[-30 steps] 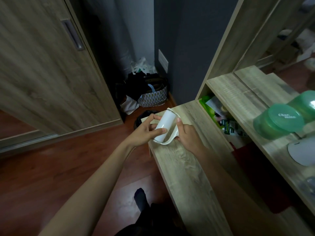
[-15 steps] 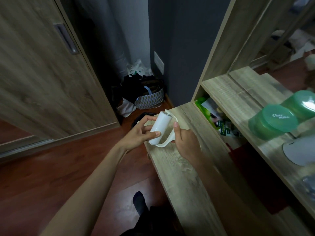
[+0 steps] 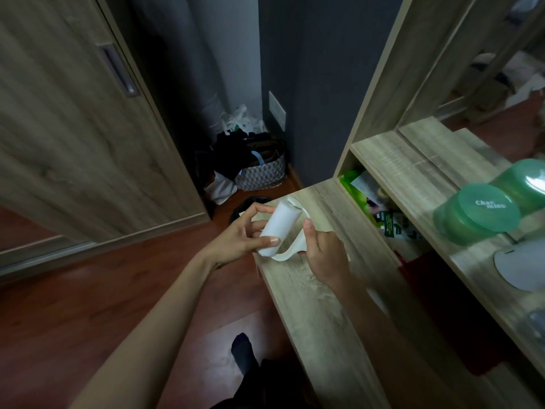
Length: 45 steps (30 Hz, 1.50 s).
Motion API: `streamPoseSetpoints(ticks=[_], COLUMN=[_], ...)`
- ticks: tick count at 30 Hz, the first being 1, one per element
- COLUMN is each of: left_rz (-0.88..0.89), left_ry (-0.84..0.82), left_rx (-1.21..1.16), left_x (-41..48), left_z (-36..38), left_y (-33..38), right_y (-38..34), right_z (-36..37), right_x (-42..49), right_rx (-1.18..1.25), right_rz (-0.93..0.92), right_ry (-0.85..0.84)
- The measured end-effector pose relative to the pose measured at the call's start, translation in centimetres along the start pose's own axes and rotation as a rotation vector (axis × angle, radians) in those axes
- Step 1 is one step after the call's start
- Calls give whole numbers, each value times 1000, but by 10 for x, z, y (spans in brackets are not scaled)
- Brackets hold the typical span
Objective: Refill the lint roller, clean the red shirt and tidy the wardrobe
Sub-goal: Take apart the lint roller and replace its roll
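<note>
1. A person stands at a low wooden surface [image 3: 309,308] and holds a white lint roller [image 3: 283,231] in both hands, just above its far end and near its left edge.
2. The left hand [image 3: 236,237] grips the roll [image 3: 280,224]. Its thumb lies across the near end and its fingers [image 3: 255,207] curl round the far side, clamped on the paper tube. This grip probably lets the hand steady or turn the roll on its spindle.
3. The right hand [image 3: 324,255] holds the curved handle [image 3: 295,250]. The thumb points up beside the roll and the other fingers wrap under the handle, mostly hidden. Holding the handle apart from the roll suggests the refill is being seated or checked.
4. The roll looks clean and full, so I judge the refill step to be nearly done.
5. To the right, a shelf [image 3: 413,172] carries two green tubs [image 3: 474,214]. Below it, in the open compartment, lies a dark red cloth [image 3: 427,278]. It may be the shirt, but I cannot tell.
6. To the left is the wardrobe door [image 3: 73,128]. A patterned basket [image 3: 262,175] of dark clothes sits on the floor in the corner.
</note>
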<state>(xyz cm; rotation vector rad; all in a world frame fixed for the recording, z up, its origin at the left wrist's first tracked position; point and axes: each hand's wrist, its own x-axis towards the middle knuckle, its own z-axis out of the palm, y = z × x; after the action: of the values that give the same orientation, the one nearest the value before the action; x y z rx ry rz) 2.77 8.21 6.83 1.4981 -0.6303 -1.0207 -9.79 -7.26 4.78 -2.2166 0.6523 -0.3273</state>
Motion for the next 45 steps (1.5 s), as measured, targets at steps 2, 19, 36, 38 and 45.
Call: streamPoseSetpoints(ticks=[2,19,36,38,45], left_rz=[-5,56,65,75,-49], left_ry=[14,70,131,137,194], left_rx=[6,99,315,299,147], left_x=[-1,20,52,52,52], left_z=[1,-13,-17,-17,-16], left_y=[-1,16,32,31,24], right_y=[0,8,-7,-8,-17], right_z=[0,7,18,20,21], right_x=[-1,7,-1,-2,-2], right_rx=[7,861,1215,1183,800], right_rz=[-25,238,374,385,367], right_ry=[-1,-331,-487,-427,-178])
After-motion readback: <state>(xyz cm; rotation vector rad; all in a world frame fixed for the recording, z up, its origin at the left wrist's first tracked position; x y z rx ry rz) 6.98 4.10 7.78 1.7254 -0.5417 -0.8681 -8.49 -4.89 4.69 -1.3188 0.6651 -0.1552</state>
